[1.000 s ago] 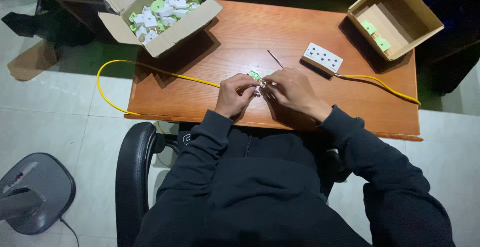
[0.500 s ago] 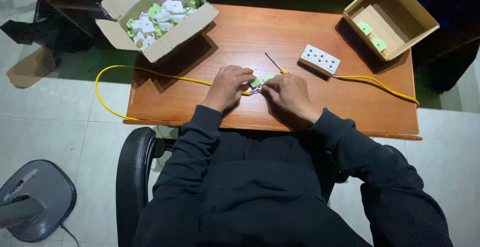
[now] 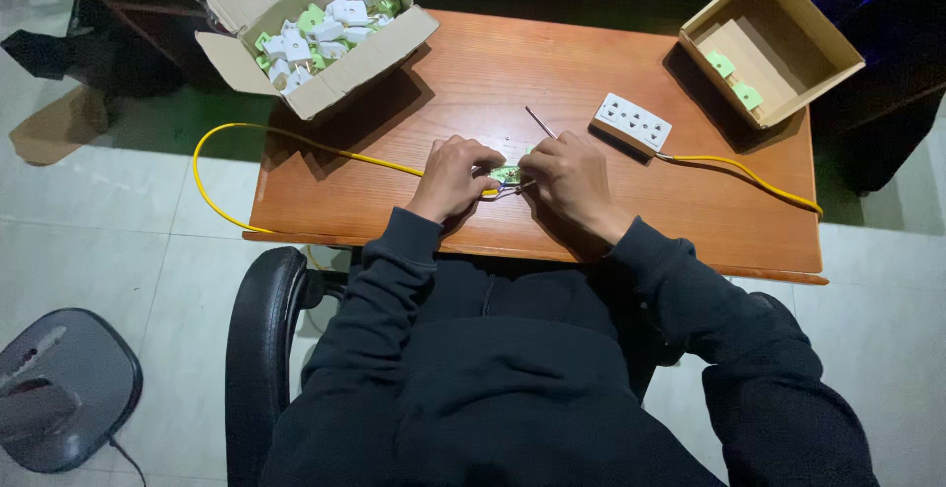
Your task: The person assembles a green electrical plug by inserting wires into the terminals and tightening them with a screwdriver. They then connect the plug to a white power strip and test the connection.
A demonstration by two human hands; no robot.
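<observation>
My left hand [image 3: 454, 173] and my right hand [image 3: 566, 175] meet at the middle of the wooden table [image 3: 473, 73], both closed around a small green and white plug part [image 3: 506, 173]. The end of a yellow cable [image 3: 296, 138] runs into the part from the left. A thin metal tool [image 3: 540, 122] sticks up from my right hand, pointing away from me. A white socket strip [image 3: 632, 120] lies just beyond my right hand, with its own yellow cable [image 3: 749, 175] trailing right.
An open cardboard box [image 3: 313, 24] full of white and green plug parts sits at the table's far left corner. A second open box [image 3: 769, 43] at the far right holds a few green pieces. A black chair arm [image 3: 258, 349] and a grey pedestal base [image 3: 61, 388] stand on the tiled floor.
Both hands have stayed together on the plug part at the table's middle; fingers shifted slightly. The view has drifted a little.
</observation>
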